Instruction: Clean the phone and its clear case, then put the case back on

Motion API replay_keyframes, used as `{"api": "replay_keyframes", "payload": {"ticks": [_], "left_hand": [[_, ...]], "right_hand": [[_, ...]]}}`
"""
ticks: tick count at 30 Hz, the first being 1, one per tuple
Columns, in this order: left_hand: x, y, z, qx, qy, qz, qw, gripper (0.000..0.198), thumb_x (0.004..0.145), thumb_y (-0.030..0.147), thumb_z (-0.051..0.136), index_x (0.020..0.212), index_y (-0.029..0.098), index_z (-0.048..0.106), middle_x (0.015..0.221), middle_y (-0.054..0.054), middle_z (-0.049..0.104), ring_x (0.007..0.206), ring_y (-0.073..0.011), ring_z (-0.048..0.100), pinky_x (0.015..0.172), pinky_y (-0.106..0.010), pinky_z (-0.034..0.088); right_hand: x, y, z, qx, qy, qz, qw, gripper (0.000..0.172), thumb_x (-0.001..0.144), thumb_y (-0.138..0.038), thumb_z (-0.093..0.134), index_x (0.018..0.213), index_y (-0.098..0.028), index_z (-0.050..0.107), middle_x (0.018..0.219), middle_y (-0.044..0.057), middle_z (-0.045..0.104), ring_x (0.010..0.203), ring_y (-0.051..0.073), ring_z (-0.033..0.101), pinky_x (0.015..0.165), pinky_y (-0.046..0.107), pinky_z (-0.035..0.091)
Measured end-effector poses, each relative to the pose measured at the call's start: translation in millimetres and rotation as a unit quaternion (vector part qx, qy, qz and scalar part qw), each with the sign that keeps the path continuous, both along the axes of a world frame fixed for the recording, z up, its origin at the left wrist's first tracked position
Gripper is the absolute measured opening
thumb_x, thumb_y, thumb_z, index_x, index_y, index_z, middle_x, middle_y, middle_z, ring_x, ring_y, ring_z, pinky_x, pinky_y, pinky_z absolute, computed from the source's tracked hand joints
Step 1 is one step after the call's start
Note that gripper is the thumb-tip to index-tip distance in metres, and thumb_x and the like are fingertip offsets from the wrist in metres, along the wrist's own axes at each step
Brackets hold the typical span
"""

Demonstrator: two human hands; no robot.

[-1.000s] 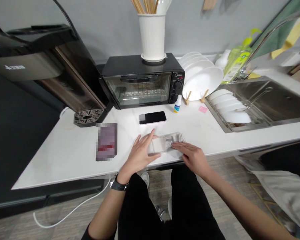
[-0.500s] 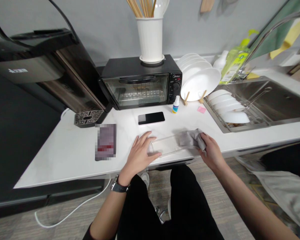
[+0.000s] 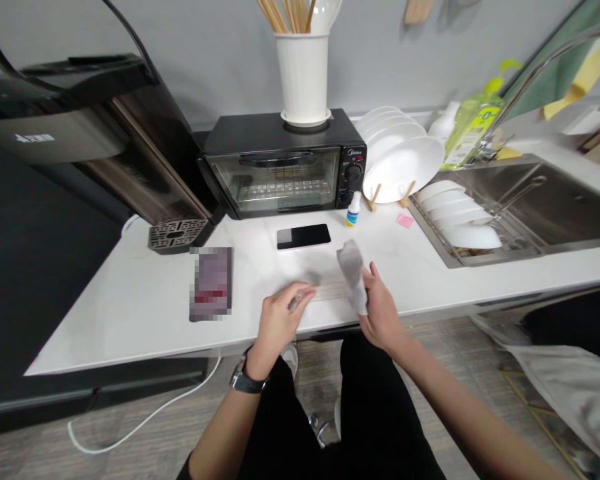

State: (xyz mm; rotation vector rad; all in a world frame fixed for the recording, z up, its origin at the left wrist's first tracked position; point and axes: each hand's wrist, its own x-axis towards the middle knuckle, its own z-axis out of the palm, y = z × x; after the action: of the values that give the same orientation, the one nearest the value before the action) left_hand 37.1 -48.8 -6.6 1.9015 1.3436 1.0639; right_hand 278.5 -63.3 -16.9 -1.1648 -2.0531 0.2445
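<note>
A clear phone case (image 3: 329,291), turned nearly edge-on, is held over the front of the white counter. My left hand (image 3: 283,312) pinches its left end between thumb and fingers. In my right hand (image 3: 379,303) is a grey cloth (image 3: 353,270), pressed around the right end of the case and hiding it. The cloth's upper part stands up above my fingers. Beyond the case lies a phone (image 3: 304,237), dark screen up. A small spray bottle (image 3: 353,210) with a blue and yellow label stands behind and to the right.
A toaster oven (image 3: 280,163) with a white utensil pot (image 3: 304,80) on top stands at the back. White plates (image 3: 403,160) lean in a rack beside the sink (image 3: 570,200). To the left are a drink machine (image 3: 155,153) and a blurred-out purple item (image 3: 213,280).
The case has turned from face-up to nearly edge-on. My right hand moved left with the cloth, which now stands upright. My left hand closed from a spread grip to a pinch.
</note>
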Motion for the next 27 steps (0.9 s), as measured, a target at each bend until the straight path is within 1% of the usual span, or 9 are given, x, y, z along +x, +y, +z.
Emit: {"api": "replay_keyframes", "payload": {"ticks": [4,7,11,13,16,19,21,24,27], "left_hand": [[-1,-1,-6.1,0.050,0.035,-0.003,0.998,0.012,0.099,0.024,0.062,0.101,0.023,0.073,0.094,-0.001,0.082,0.081,-0.0172,0.077,0.078,-0.027,0.058],[-4,1,-12.1,0.095,0.068,0.005,0.993,0.024,0.093,0.012,0.054,0.075,0.020,0.067,0.065,0.001,0.072,0.055,-0.0140,0.065,0.058,-0.024,0.049],[-8,3,-18.1,0.124,0.064,0.002,0.990,0.032,0.089,0.009,0.053,0.060,0.020,0.059,0.055,0.000,0.066,0.048,-0.0135,0.059,0.052,-0.024,0.045],[-7,2,-18.7,0.132,0.061,0.000,0.989,0.029,0.093,0.010,0.056,0.068,0.019,0.068,0.062,-0.001,0.072,0.053,-0.0145,0.065,0.056,-0.024,0.049],[-3,0,-18.0,0.143,0.041,-0.016,0.989,0.018,0.099,0.017,0.062,0.099,0.021,0.080,0.092,-0.004,0.084,0.076,-0.0175,0.078,0.073,-0.024,0.059],[-1,-1,-17.5,0.155,0.022,-0.032,0.987,0.020,0.100,0.019,0.066,0.113,0.023,0.079,0.106,-0.005,0.084,0.088,-0.0187,0.081,0.081,-0.025,0.061],[-1,0,-17.8,0.163,0.034,-0.025,0.986,0.017,0.099,0.016,0.064,0.101,0.020,0.080,0.092,-0.004,0.084,0.076,-0.0176,0.078,0.073,-0.025,0.060],[-4,1,-18.8,0.176,0.055,-0.015,0.983,0.031,0.095,0.009,0.057,0.067,0.018,0.068,0.061,-0.001,0.071,0.051,-0.0138,0.064,0.054,-0.023,0.050],[-7,1,-19.5,0.181,0.057,-0.014,0.982,0.038,0.092,0.008,0.054,0.057,0.019,0.059,0.052,0.001,0.063,0.044,-0.0127,0.057,0.048,-0.023,0.044]], "right_hand": [[-34,-4,5.8,0.033,-0.124,0.008,0.992,0.071,0.095,-0.017,0.047,0.164,-0.015,0.030,0.166,0.017,0.045,0.156,0.035,0.039,0.131,0.066,0.012],[-63,-13,4.4,0.041,-0.181,0.053,0.981,0.073,0.097,-0.017,0.049,0.166,-0.009,0.028,0.171,0.016,0.035,0.161,0.031,0.029,0.133,0.058,0.015],[-65,-16,-0.9,0.077,-0.213,0.112,0.968,0.071,0.098,-0.013,0.047,0.167,-0.009,0.028,0.172,0.012,0.035,0.163,0.025,0.024,0.133,0.051,0.023],[-45,-10,-1.6,0.070,-0.214,0.083,0.971,0.073,0.099,-0.012,0.045,0.168,-0.011,0.023,0.171,0.012,0.037,0.163,0.025,0.025,0.132,0.052,0.025],[-13,1,-0.2,0.044,-0.189,-0.023,0.981,0.077,0.100,-0.013,0.044,0.171,-0.014,0.013,0.172,0.013,0.036,0.163,0.029,0.025,0.130,0.058,0.027],[-10,3,0.7,0.030,-0.154,-0.085,0.984,0.078,0.102,-0.014,0.041,0.172,-0.017,0.006,0.174,0.013,0.030,0.165,0.033,0.017,0.128,0.065,0.029],[-29,-5,-0.4,0.034,-0.147,-0.057,0.987,0.078,0.102,-0.015,0.042,0.172,-0.015,0.006,0.174,0.013,0.029,0.165,0.033,0.012,0.127,0.065,0.029],[-65,-21,-3.7,0.051,-0.174,0.048,0.982,0.076,0.102,-0.016,0.043,0.170,-0.009,0.012,0.173,0.013,0.032,0.165,0.030,0.017,0.129,0.058,0.031],[-71,-26,-6.7,0.067,-0.199,0.095,0.973,0.072,0.105,-0.021,0.044,0.170,-0.009,0.015,0.172,0.013,0.033,0.163,0.027,0.023,0.130,0.054,0.031]]}}
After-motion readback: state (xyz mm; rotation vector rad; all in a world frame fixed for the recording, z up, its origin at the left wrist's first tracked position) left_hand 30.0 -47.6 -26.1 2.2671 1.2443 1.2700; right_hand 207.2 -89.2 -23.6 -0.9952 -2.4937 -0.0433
